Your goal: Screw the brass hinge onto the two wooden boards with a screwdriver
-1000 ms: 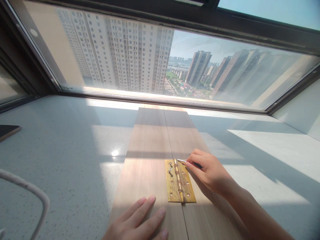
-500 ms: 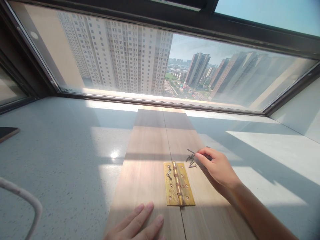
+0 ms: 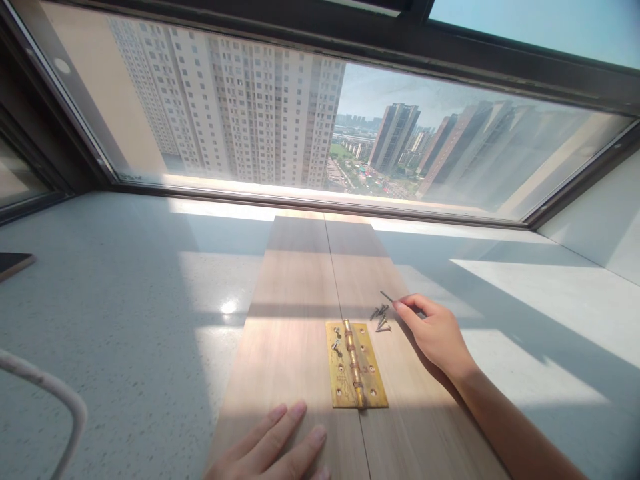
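Observation:
A brass hinge [image 3: 356, 367] lies opened flat across the seam between two pale wooden boards [image 3: 295, 300]. Short screws [image 3: 337, 345] stand in the upper holes of its left leaf. Just beyond the right leaf is a small pile of loose screws [image 3: 383, 325]. My right hand [image 3: 435, 333] is closed in a pinch above the right board, beside the pile. From its fingertips a thin dark metal rod [image 3: 387, 296] points up and left; the fingers hide the rest, so its kind is unclear. My left hand [image 3: 280, 447] rests flat on the left board, fingers spread, nearer than the hinge.
The boards lie on a speckled white sill [image 3: 140, 320], reaching toward a dark-framed window [image 3: 320, 200]. A pale curved tube [image 3: 75, 413] is at the lower left. The corner of a dark flat object [image 3: 15, 265] shows at the left edge.
My right hand has lifted slightly away from the screw pile, with the thin rod in its fingers. The left hand stays on the board. The view has shifted a little.

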`<state>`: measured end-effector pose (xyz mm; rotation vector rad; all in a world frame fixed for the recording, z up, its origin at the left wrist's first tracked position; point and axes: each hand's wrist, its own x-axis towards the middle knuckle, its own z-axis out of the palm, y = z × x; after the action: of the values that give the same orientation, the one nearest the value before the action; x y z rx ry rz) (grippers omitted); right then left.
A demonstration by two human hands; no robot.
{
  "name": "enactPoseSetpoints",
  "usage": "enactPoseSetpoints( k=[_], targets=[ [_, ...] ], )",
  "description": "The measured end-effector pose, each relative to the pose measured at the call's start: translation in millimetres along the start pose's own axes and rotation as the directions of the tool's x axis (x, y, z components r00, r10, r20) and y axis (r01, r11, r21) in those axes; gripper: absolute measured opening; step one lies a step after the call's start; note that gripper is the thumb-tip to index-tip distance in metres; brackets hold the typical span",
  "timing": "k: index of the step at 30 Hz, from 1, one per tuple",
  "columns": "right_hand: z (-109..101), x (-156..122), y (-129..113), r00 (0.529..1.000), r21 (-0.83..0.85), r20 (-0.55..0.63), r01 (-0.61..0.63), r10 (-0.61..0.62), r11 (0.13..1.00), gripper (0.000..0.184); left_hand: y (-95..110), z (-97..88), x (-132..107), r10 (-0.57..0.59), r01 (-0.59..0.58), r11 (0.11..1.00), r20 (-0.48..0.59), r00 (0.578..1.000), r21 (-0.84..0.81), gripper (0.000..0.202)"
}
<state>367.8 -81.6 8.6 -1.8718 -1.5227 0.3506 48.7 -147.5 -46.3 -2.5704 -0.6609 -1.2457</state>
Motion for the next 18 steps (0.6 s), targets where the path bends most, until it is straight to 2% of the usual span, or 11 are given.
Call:
enactPoseSetpoints(
  k=[5,12,18],
  targets=[
    [0.2,0.7,-0.5,1.0,0.0,0.006,0.003,-0.003,1.0,0.028,2.9,5.6,-2.8,-0.012,0.012,1.0,-0.014,1.0,-0.01,0.022],
    [0.4,2.1,2.5,1.0,0.006,0.008,0.005,-0.005,1.0,0.029,12.7,14.2,-4.8,-0.15,0.137,0.985,-0.134,0.98,-0.102,0.015],
    [0.1,2.0,2.6,1.0,-0.002,0.016,0.007,-0.007,1.0,0.03,12.0,13.3,-3.6,-0.113,0.106,0.991,-0.096,0.989,-0.075,0.016]
  ],
)
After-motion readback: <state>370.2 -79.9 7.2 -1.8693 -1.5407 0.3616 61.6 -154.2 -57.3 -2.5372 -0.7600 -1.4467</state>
